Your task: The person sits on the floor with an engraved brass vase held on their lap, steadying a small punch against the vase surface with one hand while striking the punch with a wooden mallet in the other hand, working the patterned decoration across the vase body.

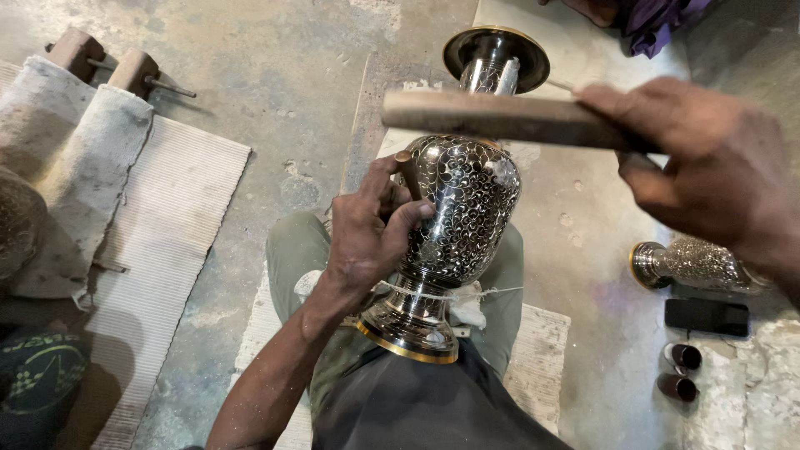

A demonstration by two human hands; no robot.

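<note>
We're sitting on a bare concrete floor (275,75), grey, stained and pitted, with paler patches. A metal vase (462,217) lies across our lap, foot toward us, mouth pointing away. Dark polished body with fine engraved scroll pattern, gold-coloured bands at foot rim and mouth rim. White string is tied around its narrow stem, with a bit of white cloth beside it.

Left hand (367,233) is against the vase's left shoulder, fingers curled closed around a small dark punch-like tool (408,171) whose tip sits on the engraved surface. Right hand (708,167) is raised above the vase, fist closed around one end of a wooden stick (500,117) held roughly horizontal over the vase neck, clear of the metal.

Surroundings:
- Ribbed pale mat (167,225) on the floor to our left, partly covered by rolled grey cloth (79,150); two wooden-handled tools (108,67) lie at its far end.
- Another ribbed mat (537,367) under our legs.
- Second engraved vase (692,265) lying on its side on the floor to our right, well apart from the first.
- Black phone (707,317) just beside it, face dark.
- Two small dark cylinders (682,371) near the phone.
- Purple cloth (658,25) and part of another person's hand (592,8) at the top edge.

Light is flat, with strong reflections on the vase body.
</note>
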